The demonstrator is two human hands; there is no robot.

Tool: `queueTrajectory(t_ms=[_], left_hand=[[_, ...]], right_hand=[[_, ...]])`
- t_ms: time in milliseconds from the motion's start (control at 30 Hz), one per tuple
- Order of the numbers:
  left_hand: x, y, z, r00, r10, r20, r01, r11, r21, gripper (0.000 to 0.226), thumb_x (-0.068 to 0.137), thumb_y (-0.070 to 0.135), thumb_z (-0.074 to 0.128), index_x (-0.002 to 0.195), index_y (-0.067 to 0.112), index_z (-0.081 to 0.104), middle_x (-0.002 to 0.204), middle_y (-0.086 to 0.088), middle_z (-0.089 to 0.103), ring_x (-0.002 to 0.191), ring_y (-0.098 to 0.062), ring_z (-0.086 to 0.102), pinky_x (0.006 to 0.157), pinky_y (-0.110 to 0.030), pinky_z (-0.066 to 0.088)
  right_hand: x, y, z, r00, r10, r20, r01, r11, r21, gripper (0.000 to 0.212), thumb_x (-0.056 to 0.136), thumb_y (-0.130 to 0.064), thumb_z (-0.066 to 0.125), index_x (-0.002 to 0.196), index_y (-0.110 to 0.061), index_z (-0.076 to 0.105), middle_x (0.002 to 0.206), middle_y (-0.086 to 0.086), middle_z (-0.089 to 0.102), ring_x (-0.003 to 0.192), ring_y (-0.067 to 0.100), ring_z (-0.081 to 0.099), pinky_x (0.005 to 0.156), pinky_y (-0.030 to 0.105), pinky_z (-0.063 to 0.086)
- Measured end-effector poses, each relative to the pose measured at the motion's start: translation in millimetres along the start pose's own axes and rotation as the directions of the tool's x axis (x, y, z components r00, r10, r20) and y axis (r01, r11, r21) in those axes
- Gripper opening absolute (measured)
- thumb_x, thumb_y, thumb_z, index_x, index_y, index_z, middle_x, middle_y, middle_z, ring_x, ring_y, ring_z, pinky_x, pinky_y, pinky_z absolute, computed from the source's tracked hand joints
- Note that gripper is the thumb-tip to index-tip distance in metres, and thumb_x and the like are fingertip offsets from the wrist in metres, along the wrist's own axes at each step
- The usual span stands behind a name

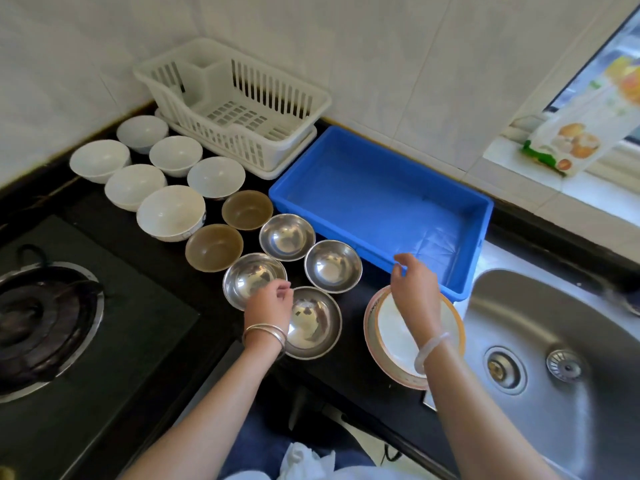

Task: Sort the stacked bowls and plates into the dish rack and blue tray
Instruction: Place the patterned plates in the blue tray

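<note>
Several white bowls [169, 211] stand in rows on the black counter, with two brown bowls [213, 247] and several steel bowls [332, 265] in front of them. A stack of plates [391, 336] with a pink-orange rim sits at the counter's front right. The white dish rack [239, 109] and the blue tray [381, 202] hold nothing. My left hand [268, 301] hovers with loosely curled fingers between two steel bowls [313, 322], holding nothing. My right hand [412, 285] hangs over the plates' far edge, fingers relaxed, near the tray's front wall.
A gas stove burner [38, 323] lies at the left. A steel sink [554, 341] with its drain is at the right. A printed packet [575, 140] leans on the window sill. White tiled walls back the counter.
</note>
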State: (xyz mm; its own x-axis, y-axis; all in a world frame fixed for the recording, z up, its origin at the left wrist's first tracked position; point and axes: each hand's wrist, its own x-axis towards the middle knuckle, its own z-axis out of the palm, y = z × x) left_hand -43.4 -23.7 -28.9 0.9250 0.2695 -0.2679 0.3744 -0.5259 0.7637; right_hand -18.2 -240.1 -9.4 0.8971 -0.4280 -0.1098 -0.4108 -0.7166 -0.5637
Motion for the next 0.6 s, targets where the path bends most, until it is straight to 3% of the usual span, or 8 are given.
queueTrajectory(t_ms=[67, 200, 333, 433, 600], left_hand=[[-0.8, 13.8, 13.2, 0.997, 0.044, 0.068, -0.041, 0.998, -0.039, 0.021, 0.089, 0.019, 0.055, 0.105, 0.012, 0.065, 0.101, -0.007, 0.069, 0.086, -0.014, 0.061, 0.076, -0.023, 0.045], [-11.7, 36.7, 50.0, 0.935, 0.080, 0.344, -0.080, 0.997, -0.014, 0.027, 0.088, 0.023, 0.057, 0.112, 0.014, 0.064, 0.112, -0.005, 0.068, 0.102, -0.017, 0.061, 0.084, -0.022, 0.042], [-27.5, 49.0, 80.7, 0.814, 0.093, 0.574, -0.183, 0.978, 0.102, 0.029, 0.089, 0.026, 0.055, 0.112, 0.010, 0.062, 0.116, -0.008, 0.066, 0.108, -0.023, 0.059, 0.082, -0.026, 0.041], [-33.6, 52.3, 92.4, 0.819, 0.084, 0.568, -0.215, 0.962, 0.168, 0.021, 0.089, 0.026, 0.054, 0.102, 0.012, 0.061, 0.104, -0.008, 0.066, 0.098, -0.023, 0.060, 0.080, -0.031, 0.046], [-28.7, 55.8, 94.5, 0.849, 0.117, 0.515, -0.248, 0.949, 0.194, 0.028, 0.089, 0.020, 0.053, 0.117, 0.015, 0.058, 0.105, -0.004, 0.064, 0.098, -0.023, 0.059, 0.083, -0.032, 0.047]], right_hand=[[-7.5, 25.2, -15.1, 0.998, 0.024, -0.057, -0.026, 0.999, -0.036, 0.034, 0.096, -0.016, 0.042, 0.127, -0.015, 0.056, 0.126, 0.010, 0.060, 0.094, 0.026, 0.057, 0.064, 0.027, 0.039], [-22.5, 75.7, -32.4, 0.990, 0.129, -0.057, -0.134, 0.986, -0.104, 0.039, 0.092, -0.009, 0.045, 0.129, -0.011, 0.055, 0.129, 0.013, 0.059, 0.117, 0.033, 0.053, 0.090, 0.037, 0.043], [-34.7, 102.4, -35.8, 0.974, 0.223, -0.046, -0.226, 0.971, -0.080, 0.028, 0.092, -0.009, 0.049, 0.115, -0.008, 0.064, 0.110, 0.020, 0.068, 0.102, 0.038, 0.059, 0.078, 0.037, 0.042], [-43.7, 106.9, -36.6, 0.955, 0.286, -0.072, -0.282, 0.957, 0.061, 0.023, 0.092, -0.011, 0.051, 0.109, -0.009, 0.067, 0.106, 0.015, 0.070, 0.098, 0.034, 0.061, 0.074, 0.032, 0.040], [-61.9, 102.4, -32.1, 0.928, 0.366, -0.076, -0.347, 0.919, 0.186, 0.021, 0.093, -0.013, 0.051, 0.105, -0.011, 0.068, 0.102, 0.012, 0.071, 0.091, 0.028, 0.060, 0.072, 0.029, 0.038]])
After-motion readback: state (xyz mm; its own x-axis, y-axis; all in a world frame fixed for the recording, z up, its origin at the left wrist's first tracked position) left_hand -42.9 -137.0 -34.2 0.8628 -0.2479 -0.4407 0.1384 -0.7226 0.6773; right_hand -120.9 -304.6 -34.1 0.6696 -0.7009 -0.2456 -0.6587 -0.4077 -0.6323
